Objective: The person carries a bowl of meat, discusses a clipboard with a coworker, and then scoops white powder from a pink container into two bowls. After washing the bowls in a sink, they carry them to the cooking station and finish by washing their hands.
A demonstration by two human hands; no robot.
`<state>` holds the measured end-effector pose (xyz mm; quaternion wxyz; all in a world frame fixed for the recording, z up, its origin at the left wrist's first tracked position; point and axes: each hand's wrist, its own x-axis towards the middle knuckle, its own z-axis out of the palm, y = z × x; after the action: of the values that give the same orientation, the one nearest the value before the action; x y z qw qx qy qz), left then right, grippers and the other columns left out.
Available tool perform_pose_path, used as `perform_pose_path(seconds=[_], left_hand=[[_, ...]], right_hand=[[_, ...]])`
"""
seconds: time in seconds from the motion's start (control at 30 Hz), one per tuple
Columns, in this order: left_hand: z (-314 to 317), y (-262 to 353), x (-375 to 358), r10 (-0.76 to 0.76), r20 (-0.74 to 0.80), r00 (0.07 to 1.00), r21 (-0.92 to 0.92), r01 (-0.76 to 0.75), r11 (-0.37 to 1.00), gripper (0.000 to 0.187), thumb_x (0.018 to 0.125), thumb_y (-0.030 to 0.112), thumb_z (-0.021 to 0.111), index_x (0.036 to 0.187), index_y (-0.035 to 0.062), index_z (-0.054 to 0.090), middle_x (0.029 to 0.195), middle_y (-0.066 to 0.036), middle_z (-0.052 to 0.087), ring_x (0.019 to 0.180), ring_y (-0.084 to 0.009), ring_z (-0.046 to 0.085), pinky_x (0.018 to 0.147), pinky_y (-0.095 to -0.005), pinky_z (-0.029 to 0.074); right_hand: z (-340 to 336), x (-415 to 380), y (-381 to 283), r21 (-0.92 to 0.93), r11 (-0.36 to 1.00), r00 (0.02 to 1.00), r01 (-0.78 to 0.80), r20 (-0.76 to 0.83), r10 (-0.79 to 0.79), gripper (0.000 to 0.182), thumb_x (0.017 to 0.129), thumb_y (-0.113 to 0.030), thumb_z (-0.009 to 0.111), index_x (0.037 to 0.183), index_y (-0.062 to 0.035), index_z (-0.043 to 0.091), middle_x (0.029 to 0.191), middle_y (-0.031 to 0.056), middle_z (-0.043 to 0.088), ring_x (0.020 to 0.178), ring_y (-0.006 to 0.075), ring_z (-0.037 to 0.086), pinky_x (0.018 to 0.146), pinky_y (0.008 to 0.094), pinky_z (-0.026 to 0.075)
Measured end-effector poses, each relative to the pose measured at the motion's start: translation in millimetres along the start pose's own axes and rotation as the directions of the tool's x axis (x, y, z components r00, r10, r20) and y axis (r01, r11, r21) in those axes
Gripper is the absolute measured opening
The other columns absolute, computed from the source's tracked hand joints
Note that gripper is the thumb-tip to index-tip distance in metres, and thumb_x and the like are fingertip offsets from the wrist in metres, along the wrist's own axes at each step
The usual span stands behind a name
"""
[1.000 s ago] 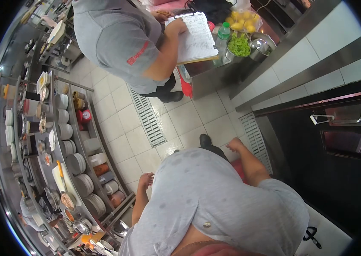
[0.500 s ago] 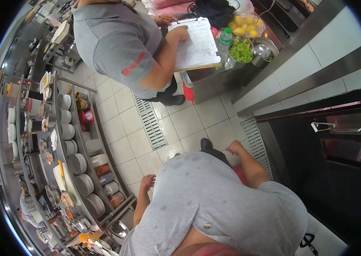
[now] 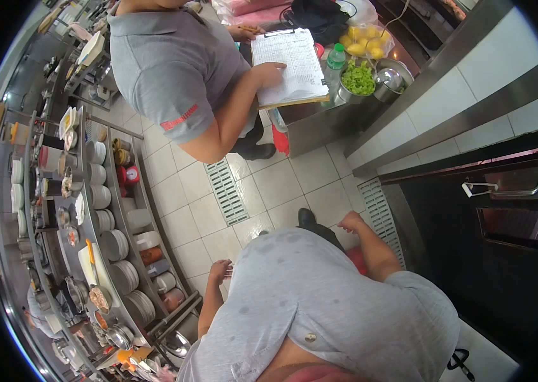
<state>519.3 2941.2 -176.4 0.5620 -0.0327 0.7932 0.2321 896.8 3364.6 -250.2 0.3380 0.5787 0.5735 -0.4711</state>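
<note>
My left hand (image 3: 220,271) hangs low beside my grey shirt, near the steel shelf rack. Its fingers look loosely apart, and my shirt partly hides them. On the other side, my right hand (image 3: 350,221) is held above the floor by the grate, fingers curled, with nothing visible in it. Ahead stands a co-worker in a grey polo shirt (image 3: 160,70). One of the co-worker's hands rests on a clipboard with printed sheets (image 3: 294,67); the other holds a pencil-like stick (image 3: 253,29) at its edge.
On the left, the shelf rack (image 3: 113,134) carries stacked plates (image 3: 116,244) and tubs. A green-capped bottle (image 3: 335,58), a pot of lettuce (image 3: 358,79) and bagged lemons (image 3: 364,41) stand on the counter. Drain grates (image 3: 227,194) cross the tiled floor; a black door (image 3: 447,210) is at right.
The co-worker's near arm and elbow have swung down towards me, and the hand has shifted lower on the sheets. My right hand has moved slightly, its fingers more curled.
</note>
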Motion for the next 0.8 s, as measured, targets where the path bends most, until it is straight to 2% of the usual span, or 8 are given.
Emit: perform_pose_path(seconds=[0.13, 0.23, 0.33, 0.43, 0.53, 0.63, 0.73, 0.8], left_hand=[[-2.5, -17.0, 17.9, -0.040, 0.022, 0.999, -0.110, 0.042, 0.993, 0.034, 0.091, 0.033, 0.059, 0.113, 0.0062, 0.058, 0.090, -0.007, 0.061, 0.070, -0.0200, 0.061, 0.060, -0.0361, 0.052], [-1.9, -25.6, 22.7, -0.032, 0.023, 0.999, -0.105, 0.035, 0.994, 0.035, 0.092, 0.032, 0.058, 0.114, 0.0056, 0.058, 0.090, -0.008, 0.062, 0.068, -0.0194, 0.062, 0.058, -0.0352, 0.052], [1.7, -17.1, 5.6, -0.005, 0.015, 1.000, -0.011, 0.005, 1.000, 0.035, 0.093, 0.032, 0.058, 0.115, 0.0045, 0.058, 0.091, -0.008, 0.063, 0.066, -0.0188, 0.062, 0.056, -0.0333, 0.052], [5.7, -21.2, 1.9, -0.016, -0.003, 1.000, -0.056, 0.016, 0.998, 0.033, 0.094, 0.030, 0.057, 0.114, 0.0036, 0.057, 0.089, -0.008, 0.064, 0.064, -0.0182, 0.062, 0.053, -0.0304, 0.050], [3.8, -29.6, 6.6, 0.024, 0.042, 0.999, -0.093, -0.020, 0.995, 0.029, 0.095, 0.026, 0.056, 0.110, 0.0023, 0.057, 0.086, -0.009, 0.064, 0.061, -0.0184, 0.062, 0.048, -0.0282, 0.048], [4.6, -32.5, 7.6, -0.019, 0.010, 1.000, -0.201, 0.021, 0.979, 0.024, 0.095, 0.024, 0.057, 0.105, 0.0024, 0.059, 0.081, -0.008, 0.063, 0.056, -0.0167, 0.060, 0.043, -0.0269, 0.044], [-3.4, -56.8, 37.4, -0.011, 0.096, 0.995, -0.298, 0.039, 0.954, 0.021, 0.094, 0.024, 0.058, 0.099, 0.0040, 0.060, 0.076, -0.006, 0.061, 0.051, -0.0141, 0.056, 0.039, -0.0266, 0.040], [-1.7, -57.7, 40.2, -0.011, 0.054, 0.999, -0.269, 0.025, 0.963, 0.019, 0.094, 0.025, 0.058, 0.094, 0.0058, 0.060, 0.071, -0.003, 0.058, 0.049, -0.0123, 0.053, 0.037, -0.0262, 0.039]], right_hand=[[0.2, 1.0, -1.7, -0.018, 1.000, 1.000, 0.004, -0.007, -0.004, 0.034, 0.080, -0.030, 0.076, 0.095, 0.0004, 0.070, 0.091, 0.0090, 0.072, 0.076, 0.0204, 0.069, 0.063, 0.0375, 0.057], [1.3, -4.5, -4.5, -0.027, 1.000, 1.000, 0.003, -0.009, -0.004, 0.034, 0.080, -0.029, 0.075, 0.095, 0.0004, 0.070, 0.091, 0.0089, 0.072, 0.076, 0.0204, 0.069, 0.063, 0.0369, 0.057], [4.2, -5.9, -2.8, -0.022, 1.000, 1.000, 0.007, -0.010, -0.007, 0.033, 0.080, -0.029, 0.075, 0.095, 0.0006, 0.070, 0.090, 0.0092, 0.072, 0.076, 0.0207, 0.069, 0.063, 0.0370, 0.057], [9.4, -3.9, 2.1, -0.011, 1.000, 1.000, 0.013, -0.009, -0.014, 0.034, 0.079, -0.029, 0.076, 0.095, 0.0010, 0.070, 0.090, 0.0098, 0.071, 0.076, 0.0213, 0.069, 0.063, 0.0375, 0.057], [12.7, -10.3, 2.8, 0.009, 1.000, 1.000, 0.008, -0.028, -0.008, 0.035, 0.078, -0.029, 0.077, 0.095, 0.0015, 0.070, 0.089, 0.0104, 0.071, 0.075, 0.0218, 0.069, 0.063, 0.0376, 0.056], [15.0, -5.9, 2.8, 0.012, 1.000, 0.999, 0.024, -0.037, -0.024, 0.035, 0.076, -0.028, 0.079, 0.091, 0.0014, 0.070, 0.085, 0.0106, 0.071, 0.071, 0.0219, 0.068, 0.060, 0.0383, 0.056], [15.0, -5.1, 1.8, 0.007, 0.999, 0.998, 0.038, -0.048, -0.038, 0.033, 0.074, -0.028, 0.080, 0.085, 0.0008, 0.069, 0.079, 0.0106, 0.070, 0.066, 0.0214, 0.068, 0.056, 0.0394, 0.056], [15.3, -2.3, 0.1, -0.002, 0.999, 0.998, 0.038, -0.058, -0.038, 0.032, 0.073, -0.028, 0.080, 0.083, 0.0006, 0.069, 0.078, 0.0105, 0.070, 0.065, 0.0213, 0.068, 0.055, 0.0391, 0.055]])
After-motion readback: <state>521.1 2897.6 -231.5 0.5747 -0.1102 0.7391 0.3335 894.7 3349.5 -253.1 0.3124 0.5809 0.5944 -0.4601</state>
